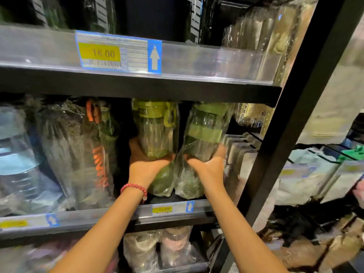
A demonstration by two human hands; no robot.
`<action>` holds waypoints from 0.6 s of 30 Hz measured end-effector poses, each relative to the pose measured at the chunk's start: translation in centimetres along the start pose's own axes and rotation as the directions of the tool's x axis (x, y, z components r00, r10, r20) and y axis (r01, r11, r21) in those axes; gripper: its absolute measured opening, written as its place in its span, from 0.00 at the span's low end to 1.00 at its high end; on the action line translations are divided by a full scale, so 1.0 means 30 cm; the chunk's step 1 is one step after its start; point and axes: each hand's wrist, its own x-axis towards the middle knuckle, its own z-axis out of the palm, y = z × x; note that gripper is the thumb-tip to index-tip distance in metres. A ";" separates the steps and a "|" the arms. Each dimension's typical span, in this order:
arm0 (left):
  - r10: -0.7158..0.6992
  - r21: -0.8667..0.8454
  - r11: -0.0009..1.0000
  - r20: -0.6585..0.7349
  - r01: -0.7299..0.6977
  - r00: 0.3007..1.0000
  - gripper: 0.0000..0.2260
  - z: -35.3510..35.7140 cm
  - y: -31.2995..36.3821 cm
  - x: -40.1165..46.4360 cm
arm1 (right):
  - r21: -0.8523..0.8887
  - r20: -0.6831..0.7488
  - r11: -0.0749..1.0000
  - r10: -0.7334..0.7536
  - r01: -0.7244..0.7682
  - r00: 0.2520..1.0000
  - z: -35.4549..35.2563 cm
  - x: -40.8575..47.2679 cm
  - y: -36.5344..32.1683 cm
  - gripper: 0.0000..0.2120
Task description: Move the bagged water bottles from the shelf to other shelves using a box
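- My left hand (144, 164) has its grip curled round the left green bottle (155, 133) in its clear bag, low on the body, lid above my fingers.
- My right hand (208, 164) holds the right green bottle (204, 134) the same way — the two bags touch between my thumbs.
- Both stand on the middle shelf (137, 215), just behind its price tag (171, 208).
- The bags' lower ends blur into one green mass; the neighbouring bottles at left are smeared — only orange lettering (100, 166) shows.
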 end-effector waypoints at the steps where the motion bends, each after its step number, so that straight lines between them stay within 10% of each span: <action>1: -0.009 0.016 1.000 -0.001 0.009 1.000 0.42 -0.003 0.001 -0.004 | -0.009 0.014 1.000 -0.026 0.026 1.000 0.004 -0.005 0.012 0.44; 4: -0.095 0.108 0.990 0.041 0.090 0.995 0.24 -0.007 -0.004 -0.008 | -0.015 -0.006 0.997 -0.070 0.070 0.998 0.012 -0.016 0.034 0.43; 10: -0.094 0.167 0.982 0.002 0.092 0.996 0.22 0.011 -0.002 -0.020 | -0.040 -0.070 0.992 -0.122 0.119 0.990 0.017 -0.003 0.034 0.46; 14: -0.061 0.141 0.988 -0.061 0.069 0.996 0.42 0.032 0.003 -0.024 | -0.033 -0.059 0.995 -0.096 0.094 0.994 0.023 0.001 0.042 0.50; 18: 0.014 0.197 0.980 -0.053 -0.003 0.998 0.23 0.040 0.042 -0.066 | -0.003 -0.015 0.995 -0.097 0.097 0.995 0.027 -0.027 0.060 0.50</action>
